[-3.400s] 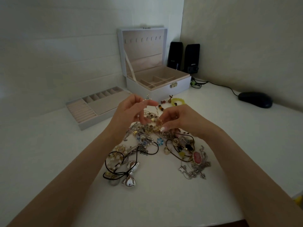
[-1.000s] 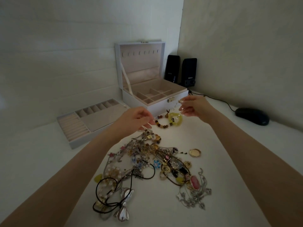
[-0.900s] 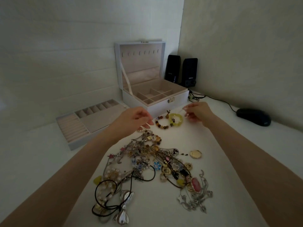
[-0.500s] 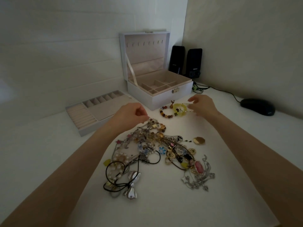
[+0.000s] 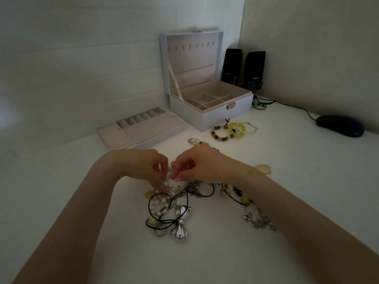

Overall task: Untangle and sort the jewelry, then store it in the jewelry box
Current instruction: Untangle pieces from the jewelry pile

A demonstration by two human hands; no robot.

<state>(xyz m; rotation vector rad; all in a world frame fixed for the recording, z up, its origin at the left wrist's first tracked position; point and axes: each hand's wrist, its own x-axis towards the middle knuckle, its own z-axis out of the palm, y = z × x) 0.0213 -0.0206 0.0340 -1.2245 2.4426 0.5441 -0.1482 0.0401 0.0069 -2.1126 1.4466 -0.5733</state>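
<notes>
- The left hand and right hand meet, almost touching, over the far edge of the jewelry tangle at mid-table.
- The left fingers curl down and pinch a pearl strand. The right thumb and forefinger nip narrowly into the tangle beside it; I cannot tell which piece.
- On the person's side of the heap, a black cord loops around the pearls, with a silver bow pendant at the near edge.
- A silver chain cluster lies just beside the right forearm.
- A gold oval pendant lies alone, right of the right wrist.
- The beaded bracelets lie apart from the heap, just in front of the jewelry box. The box lid is upright and its compartments show.
- The lift-out tray sits left of the box, near the side wall.
- A wide stretch of white tabletop runs from the tangle to the black mouse.
- Two black speakers fill the wall corner behind the box.
</notes>
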